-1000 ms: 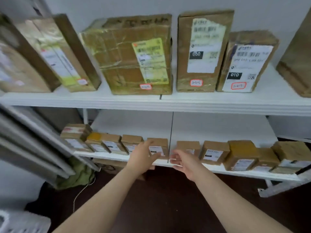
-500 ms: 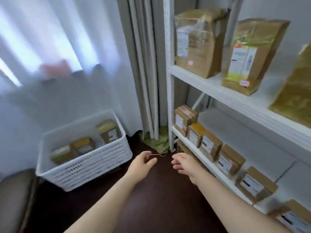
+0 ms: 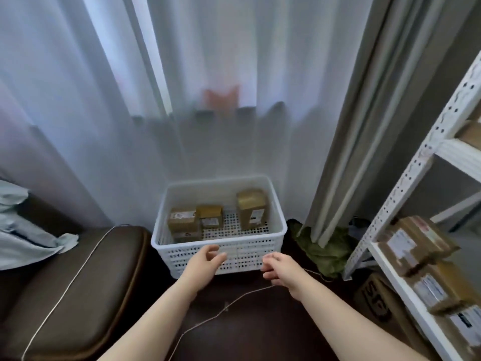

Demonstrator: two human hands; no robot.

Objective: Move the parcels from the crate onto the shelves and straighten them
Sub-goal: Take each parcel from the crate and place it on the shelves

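A white perforated crate (image 3: 182, 256) stands on the dark floor in front of the curtain. Inside it lie three brown cardboard parcels: a labelled one (image 3: 182, 220) at the left, a smaller one (image 3: 210, 216) in the middle and a taller one (image 3: 252, 208) at the right. My left hand (image 3: 204, 264) and my right hand (image 3: 279, 268) hover just in front of the crate's near wall, fingers loosely curled, holding nothing. At the right edge the white metal shelf (image 3: 395, 277) carries a row of small parcels (image 3: 416, 243).
A brown padded seat (image 3: 78, 295) sits at the left with pale cloth on it. A thin cord (image 3: 221, 311) runs across the floor. Grey curtain folds (image 3: 351, 126) and a green cloth (image 3: 325, 254) lie between crate and shelf. A dark box (image 3: 374, 300) sits under the shelf.
My view has swung left from the shelves to the crate, which is now straight ahead. Both hands left the lower shelf's parcels and now hover empty near the crate.
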